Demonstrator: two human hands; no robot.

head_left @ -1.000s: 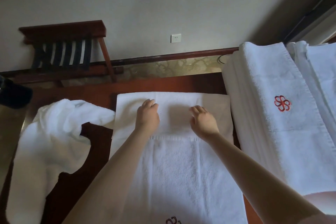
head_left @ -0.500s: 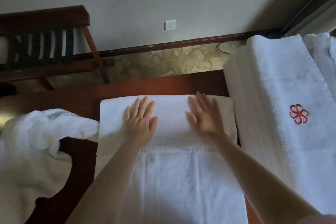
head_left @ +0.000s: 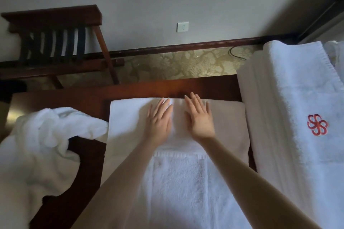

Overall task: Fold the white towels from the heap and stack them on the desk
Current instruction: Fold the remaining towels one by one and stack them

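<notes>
Both hands lie flat on the far end of the white towel (head_left: 178,182) spread down the middle of the bench (head_left: 186,87). The left hand (head_left: 159,119) and the right hand (head_left: 200,117) sit side by side, palms down, fingers straight and a little spread, gripping nothing. Under them is the folded-over flap (head_left: 128,117), whose hem runs across the towel just nearer than the wrists.

The step looks like smoothing that fold. To do it well, the palms should sweep outward from the centre toward the left and right edges, so ripples leave at the sides rather than bunching at the crease. Even pressure matters, as does checking that the flap's side edges line up with the layer beneath before any further fold. Terry cloth is thick and springy, so a light pass would probably leave the crease puffy.

The bench is dark, glossy reddish wood. On its left the heap of unfolded towels (head_left: 46,145) lies crumpled, one tail reaching up to the spread towel's left edge. On the right a tall stack of folded towels (head_left: 290,98) stands just beside it, the top one bearing a red emblem (head_left: 317,124).

Beyond the far edge are patterned carpet (head_left: 176,67), a dark skirting board (head_left: 186,45), a plain wall with a socket (head_left: 182,27), and a wooden luggage rack (head_left: 55,39) at far left. The light is dim.
</notes>
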